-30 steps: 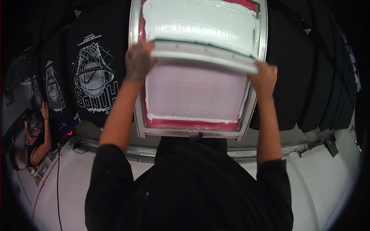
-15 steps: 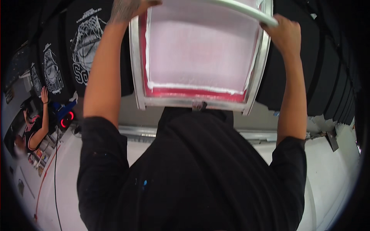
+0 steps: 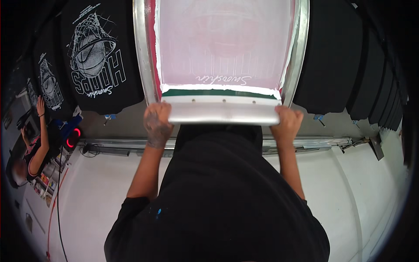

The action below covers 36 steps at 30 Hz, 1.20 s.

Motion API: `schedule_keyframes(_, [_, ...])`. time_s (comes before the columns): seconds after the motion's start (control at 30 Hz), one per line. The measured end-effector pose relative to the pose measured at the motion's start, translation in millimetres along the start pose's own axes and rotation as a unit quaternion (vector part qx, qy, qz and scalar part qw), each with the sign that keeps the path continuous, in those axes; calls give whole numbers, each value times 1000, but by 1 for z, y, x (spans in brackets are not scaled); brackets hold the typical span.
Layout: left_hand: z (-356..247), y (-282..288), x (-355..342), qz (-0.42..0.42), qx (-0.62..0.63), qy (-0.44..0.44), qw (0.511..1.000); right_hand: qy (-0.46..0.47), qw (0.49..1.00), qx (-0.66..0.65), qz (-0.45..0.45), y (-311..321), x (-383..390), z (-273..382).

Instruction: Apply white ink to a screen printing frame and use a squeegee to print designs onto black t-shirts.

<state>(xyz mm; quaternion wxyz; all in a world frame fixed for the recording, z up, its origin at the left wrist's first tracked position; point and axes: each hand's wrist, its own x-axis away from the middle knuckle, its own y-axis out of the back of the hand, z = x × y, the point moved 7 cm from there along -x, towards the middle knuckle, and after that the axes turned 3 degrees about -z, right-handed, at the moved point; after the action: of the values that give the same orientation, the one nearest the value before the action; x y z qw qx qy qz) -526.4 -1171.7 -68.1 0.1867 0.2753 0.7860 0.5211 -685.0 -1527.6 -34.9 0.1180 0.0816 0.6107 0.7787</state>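
A wide squeegee (image 3: 224, 114) with a silver metal handle and a green blade lies across the near end of a screen-printing frame (image 3: 143, 48). My left hand (image 3: 157, 120) is closed round its left end, my right hand (image 3: 286, 124) round its right end. Just beyond the blade, a thick line of white ink (image 3: 218, 89) runs across the pinkish mesh (image 3: 224, 39) and up both sides. Faint lettering and line work show through the mesh. The frame's near edge is hidden behind the squeegee and my hands.
Black shirts printed in white with a basketball and net (image 3: 91, 52) hang over boards at the left. Plain black shirts (image 3: 329, 56) line the right. Another person (image 3: 37, 153) stands at far left, an arm raised, near a red-lit ring (image 3: 73, 137). A metal rail (image 3: 314, 142) crosses below.
Both hands have drawn the squeegee from the far end of the screen to its near end. The lettering in the mesh now shows more clearly. My arms have come closer to my body.
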Motion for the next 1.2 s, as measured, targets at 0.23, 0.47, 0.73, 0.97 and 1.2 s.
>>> schedule_keyframes(0.23, [13, 4, -113, -131, -40, -48, 989, 10, 996, 34, -87, -8, -95, -26])
schedule_keyframes(0.47, [65, 21, -345, -131, -32, -19, 991, -15, 994, 84, -74, 3, -321, -68])
schedule_keyframes(0.73, [76, 61, -502, -2, -150, 4, 989, -49, 988, 71, 124, 31, -469, -95])
schedule_keyframes(0.97, [49, 105, -529, 106, -126, -6, 986, -23, 992, 32, 123, 57, -508, -93])
schedule_keyframes(1.2, [24, 114, -469, -56, -144, -43, 987, 19, 983, -14, 182, 30, -521, -96])
